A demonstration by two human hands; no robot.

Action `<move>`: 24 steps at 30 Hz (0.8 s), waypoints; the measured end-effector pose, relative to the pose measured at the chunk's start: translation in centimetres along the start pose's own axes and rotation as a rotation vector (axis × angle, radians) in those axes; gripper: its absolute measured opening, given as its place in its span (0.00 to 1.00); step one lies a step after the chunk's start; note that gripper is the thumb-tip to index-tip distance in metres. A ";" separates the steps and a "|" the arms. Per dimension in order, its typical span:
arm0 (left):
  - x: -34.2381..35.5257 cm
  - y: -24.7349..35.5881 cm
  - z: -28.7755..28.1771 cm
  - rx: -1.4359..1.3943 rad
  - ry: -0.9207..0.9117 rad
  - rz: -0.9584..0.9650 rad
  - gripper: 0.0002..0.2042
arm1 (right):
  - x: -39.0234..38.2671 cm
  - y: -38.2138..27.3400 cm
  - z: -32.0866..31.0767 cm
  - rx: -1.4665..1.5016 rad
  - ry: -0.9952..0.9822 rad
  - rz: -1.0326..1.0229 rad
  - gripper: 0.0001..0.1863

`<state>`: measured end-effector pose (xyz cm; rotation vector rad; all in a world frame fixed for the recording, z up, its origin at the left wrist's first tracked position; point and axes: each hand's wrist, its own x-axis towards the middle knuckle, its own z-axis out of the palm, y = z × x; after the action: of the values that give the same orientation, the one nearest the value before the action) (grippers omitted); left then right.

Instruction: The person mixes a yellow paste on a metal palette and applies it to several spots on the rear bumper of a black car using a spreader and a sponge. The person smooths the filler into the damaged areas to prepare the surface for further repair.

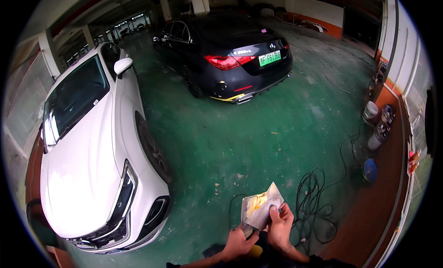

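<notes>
A flat metal plate, smeared with yellowish putty, is held low in the middle of the view, above the green floor. It is gripped at its lower right edge by the right hand, fingers closed on it. The left hand is closed at its lower left corner. A white car is seen at the left, black cables at the right.

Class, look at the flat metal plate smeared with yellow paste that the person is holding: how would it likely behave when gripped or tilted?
The metal plate probably stays stiff, its edges straight in the right hand. The yellow paste looks thick, likely clinging rather than running.
</notes>
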<state>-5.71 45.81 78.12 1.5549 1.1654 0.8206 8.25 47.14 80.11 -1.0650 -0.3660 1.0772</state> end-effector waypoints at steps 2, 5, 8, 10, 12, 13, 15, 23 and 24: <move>1.7 2.8 2.3 -0.048 -0.001 -0.027 0.22 | 2.2 -2.0 -1.5 0.027 -0.034 -0.033 0.07; 2.4 10.6 2.9 -0.057 -0.057 -0.363 0.22 | 4.8 -3.6 -3.2 0.004 -0.126 -0.014 0.07; 3.8 11.7 3.4 0.051 -0.009 -0.300 0.18 | 5.6 -4.4 -2.6 -0.037 -0.159 0.071 0.05; 4.5 9.9 4.9 0.056 0.028 -0.226 0.15 | 6.8 -4.7 -2.9 -0.054 -0.139 0.108 0.06; 4.7 9.0 5.6 0.120 0.079 -0.144 0.12 | 7.8 -5.5 -2.8 -0.019 -0.175 0.125 0.07; 4.9 8.9 5.6 0.178 0.113 -0.097 0.11 | 8.3 -5.9 -2.5 -0.003 -0.190 0.092 0.08; 5.6 8.1 5.7 0.100 0.238 -0.070 0.10 | 9.3 -6.4 -1.6 0.031 -0.213 0.023 0.10; 11.4 7.8 -0.2 -0.747 0.124 -0.565 0.19 | 16.7 -11.0 5.6 0.010 -0.267 -0.550 0.19; 12.0 7.9 -0.6 -0.748 -0.003 -0.546 0.19 | 16.8 -11.1 6.4 0.006 -0.268 -0.584 0.19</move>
<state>-0.30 56.97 85.39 0.5863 1.0351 0.7505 17.59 64.01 88.65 -0.7354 -0.8310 0.6891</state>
